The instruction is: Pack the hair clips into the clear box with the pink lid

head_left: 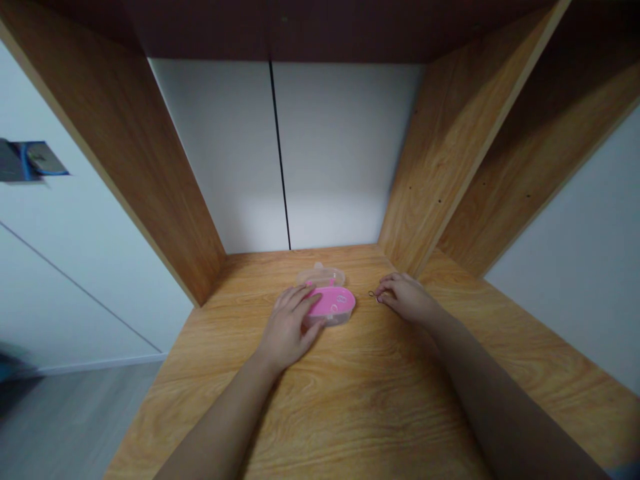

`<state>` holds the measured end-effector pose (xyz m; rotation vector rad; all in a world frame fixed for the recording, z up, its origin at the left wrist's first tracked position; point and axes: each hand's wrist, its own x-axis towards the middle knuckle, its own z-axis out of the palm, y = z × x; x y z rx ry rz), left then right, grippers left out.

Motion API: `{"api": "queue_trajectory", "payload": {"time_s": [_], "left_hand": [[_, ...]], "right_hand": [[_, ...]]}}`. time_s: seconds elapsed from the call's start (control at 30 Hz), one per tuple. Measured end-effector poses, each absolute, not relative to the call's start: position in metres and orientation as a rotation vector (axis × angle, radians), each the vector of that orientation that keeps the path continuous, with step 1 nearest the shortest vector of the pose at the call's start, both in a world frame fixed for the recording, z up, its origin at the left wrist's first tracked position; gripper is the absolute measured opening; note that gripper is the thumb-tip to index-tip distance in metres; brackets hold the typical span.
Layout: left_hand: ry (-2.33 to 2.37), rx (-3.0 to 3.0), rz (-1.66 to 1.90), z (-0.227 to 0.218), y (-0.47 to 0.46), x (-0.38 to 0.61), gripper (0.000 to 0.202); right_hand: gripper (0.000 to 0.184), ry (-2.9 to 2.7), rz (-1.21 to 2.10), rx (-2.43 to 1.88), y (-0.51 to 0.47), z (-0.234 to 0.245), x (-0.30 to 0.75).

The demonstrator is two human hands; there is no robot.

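A pink-and-clear plastic case (329,298) sits near the middle of the wooden worktop (320,407), toward its back edge. The left hand (287,327) lies open across it, fingers apart, hiding its near left end. To the right, the right hand (405,298) pinches a small wire loop (373,294), too small to make out fully.

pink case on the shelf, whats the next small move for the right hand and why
I'd probably bring the small wire loop across to the pink plastic case with the right hand. The loop sits at the right fingertips, a short way from the case, and the left hand rests on the case, steadying it on the wooden shelf.
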<state>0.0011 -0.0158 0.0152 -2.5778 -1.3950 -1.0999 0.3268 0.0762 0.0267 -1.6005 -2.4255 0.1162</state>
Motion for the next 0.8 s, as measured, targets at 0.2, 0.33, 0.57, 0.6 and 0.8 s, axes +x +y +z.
{"api": "queue_trajectory", "payload": {"time_s": [0.2, 0.33, 0.57, 0.6, 0.8], "left_hand": [[-1.397, -2.58, -1.085, 0.0159, -0.0164, 0.0011, 0.045], [-1.402, -2.581, -1.07, 0.0173, -0.0159, 0.0011, 0.045], [-1.399, -2.576, -1.082, 0.015, -0.0157, 0.0011, 0.046], [-1.399, -2.578, -1.084, 0.0147, -0.0159, 0.0011, 0.047], [-1.399, -2.586, -1.09, 0.0163, -0.0165, 0.0006, 0.046]], "right_hand": [[0.015, -2.435, 0.11, -1.627, 0.0725, 0.0299, 0.3236], [0.014, -2.415, 0.09, -1.615, 0.0705, 0.0328, 0.3221], [0.019, -2.444, 0.088, -1.566, 0.0696, 0.0328, 0.3216], [0.021, -2.444, 0.084, -1.558, 0.0696, 0.0325, 0.3214], [0.021, -2.456, 0.055, -1.512, 0.0713, 0.0296, 0.3223]]}}
